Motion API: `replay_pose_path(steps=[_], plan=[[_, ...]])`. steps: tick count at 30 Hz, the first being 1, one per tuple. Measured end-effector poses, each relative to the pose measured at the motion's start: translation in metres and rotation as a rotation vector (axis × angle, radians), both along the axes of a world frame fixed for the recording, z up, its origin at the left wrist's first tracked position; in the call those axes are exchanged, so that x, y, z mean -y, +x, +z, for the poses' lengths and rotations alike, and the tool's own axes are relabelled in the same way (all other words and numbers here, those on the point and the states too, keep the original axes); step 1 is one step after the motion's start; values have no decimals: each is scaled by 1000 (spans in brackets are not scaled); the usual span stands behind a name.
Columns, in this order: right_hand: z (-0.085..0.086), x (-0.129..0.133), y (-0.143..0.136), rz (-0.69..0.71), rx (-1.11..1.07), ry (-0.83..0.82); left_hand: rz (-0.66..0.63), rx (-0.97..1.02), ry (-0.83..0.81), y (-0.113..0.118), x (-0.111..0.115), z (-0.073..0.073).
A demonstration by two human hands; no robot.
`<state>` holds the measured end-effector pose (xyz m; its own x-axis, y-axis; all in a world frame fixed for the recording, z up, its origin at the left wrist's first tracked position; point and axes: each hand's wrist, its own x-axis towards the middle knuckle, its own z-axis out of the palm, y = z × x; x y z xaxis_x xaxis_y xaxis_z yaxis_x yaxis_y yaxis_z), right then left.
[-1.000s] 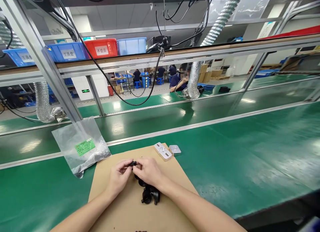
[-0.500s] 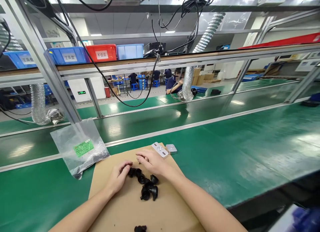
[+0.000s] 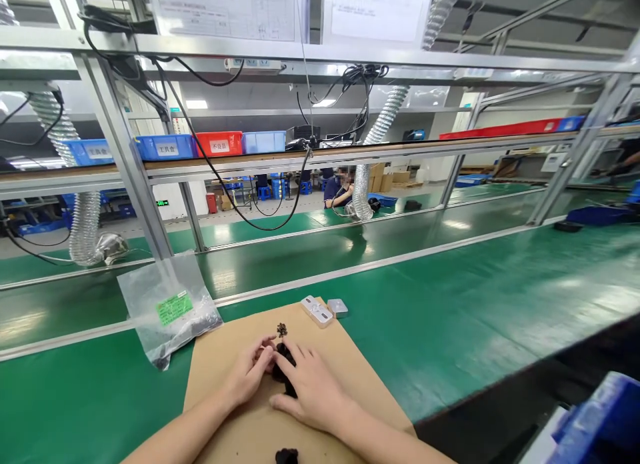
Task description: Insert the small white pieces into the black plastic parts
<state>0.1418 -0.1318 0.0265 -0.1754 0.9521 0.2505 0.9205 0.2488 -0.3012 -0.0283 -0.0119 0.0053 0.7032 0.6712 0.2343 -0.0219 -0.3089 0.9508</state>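
My right hand point(image 3: 317, 387) lies palm down over a cluster of black plastic parts point(image 3: 286, 371), fingers spread and thumb apart. Much of the cluster is hidden beneath it. Against the left side of the same parts rests my left hand point(image 3: 250, 371), its fingers loosely bent and apart from the thumb, with no held thing visible. Just beyond my fingertips is a small heap of tiny brass-coloured pieces point(image 3: 282, 330), perhaps screws. Another black part point(image 3: 287, 456) sits at the bottom edge of the view. Everything lies on a brown cardboard sheet point(image 3: 240, 424).
A silver metal block with slots point(image 3: 317, 311) and a smaller grey block point(image 3: 338, 308) are at the sheet's far corner. Left stands a clear plastic bag point(image 3: 173, 311) with a green label. A metal frame post point(image 3: 127, 164) rises behind it. Beyond the green bench point(image 3: 450, 304), a person point(image 3: 339, 189) sits.
My right hand has come back toward me and spread over the black parts, uncovering the brass-coloured heap. The parts are now gathered closer between both hands. The camera has tilted up.
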Motion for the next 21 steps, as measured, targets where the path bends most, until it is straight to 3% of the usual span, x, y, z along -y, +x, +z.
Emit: replay_pose_path(steps=[3, 8, 15, 18, 21], plan=[[-2, -7, -6, -53, -16, 54, 6, -8, 38, 1, 3, 0], [-1, -14, -7, -91, 15, 82, 146, -15, 103, 1, -7, -3], [6, -15, -4, -21, 50, 51, 82, -18, 122, 1, 0, 0], [7, 1, 8, -24, 26, 78, 263, -58, 359, -4, -18, 21], [0, 22, 33, -37, -22, 115, 532, -17, 559, -30, -62, 60]])
